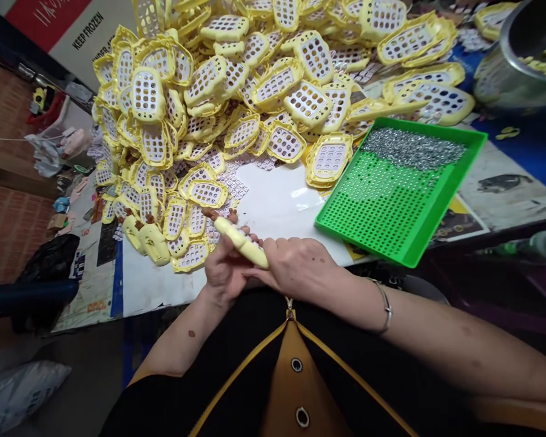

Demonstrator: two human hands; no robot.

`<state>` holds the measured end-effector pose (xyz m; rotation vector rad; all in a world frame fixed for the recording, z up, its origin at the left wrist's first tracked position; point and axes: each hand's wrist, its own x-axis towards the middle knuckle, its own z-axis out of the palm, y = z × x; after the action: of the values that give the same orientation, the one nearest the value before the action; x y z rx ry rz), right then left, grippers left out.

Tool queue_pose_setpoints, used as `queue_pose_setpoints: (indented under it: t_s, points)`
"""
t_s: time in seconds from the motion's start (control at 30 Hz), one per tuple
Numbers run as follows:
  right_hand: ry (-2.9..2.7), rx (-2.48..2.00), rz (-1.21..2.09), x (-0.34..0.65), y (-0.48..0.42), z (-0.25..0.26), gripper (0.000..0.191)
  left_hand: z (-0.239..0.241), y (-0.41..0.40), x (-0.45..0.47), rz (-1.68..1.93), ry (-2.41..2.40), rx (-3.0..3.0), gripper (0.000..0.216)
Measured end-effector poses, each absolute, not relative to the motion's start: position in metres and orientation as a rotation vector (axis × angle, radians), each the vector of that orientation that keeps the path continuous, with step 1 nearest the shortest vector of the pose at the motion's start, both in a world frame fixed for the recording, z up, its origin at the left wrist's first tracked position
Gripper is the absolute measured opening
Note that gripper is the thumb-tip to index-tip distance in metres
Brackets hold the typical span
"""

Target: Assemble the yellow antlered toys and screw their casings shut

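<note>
Close to my body, over the table's near edge, both hands grip one pale yellow plastic toy casing (239, 240) with brown antler-like bits at its far end. My left hand (225, 270) wraps its side from below, fingers curled around it. The near end is pinched by my right hand (295, 264), thumb underneath. The casing is seen edge-on, so most of its face is hidden. Left of my hands lie two similar yellow casings (155, 244) with brown antlers, beside a large heap of yellow casing halves (277, 85) fitted with white button grids.
A green perforated tray (368, 227) stands right of my hands, with many small silvery screws (414, 147) at its far end. A metal pot (505, 73) with yellow pieces sits at the far right. White sheeting (277, 200) covers the table's middle.
</note>
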<state>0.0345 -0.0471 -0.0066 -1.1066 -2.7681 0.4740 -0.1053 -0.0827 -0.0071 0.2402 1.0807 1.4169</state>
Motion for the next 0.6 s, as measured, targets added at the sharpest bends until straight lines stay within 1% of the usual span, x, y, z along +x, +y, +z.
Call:
queue_pose_setpoints:
  t_s: [0.2, 0.37, 0.47, 0.53, 0.6]
  points:
    - [-2.709, -0.986, 0.339, 0.038, -0.05, -0.015, 0.06, -0.005, -0.082, -0.104, 1.468, 0.997, 0.183, 0.052]
    - [-2.73, -0.946, 0.282, 0.033, -0.055, -0.026, 0.057, -0.008, -0.083, -0.099, 1.381, 1.06, 0.221, 0.054]
    - [-2.754, -0.846, 0.259, 0.052, -0.057, -0.022, 0.056, -0.007, -0.079, -0.097, 1.338, 1.099, 0.287, 0.049]
    - [-2.622, -0.782, 0.234, 0.083, -0.055, -0.009, 0.05, -0.007, -0.075, -0.096, 1.299, 1.094, 0.282, 0.044]
    - [-2.281, -0.934, 0.245, 0.127, -0.049, 0.008, 0.04, -0.01, -0.07, -0.096, 1.243, 1.059, 0.246, 0.042]
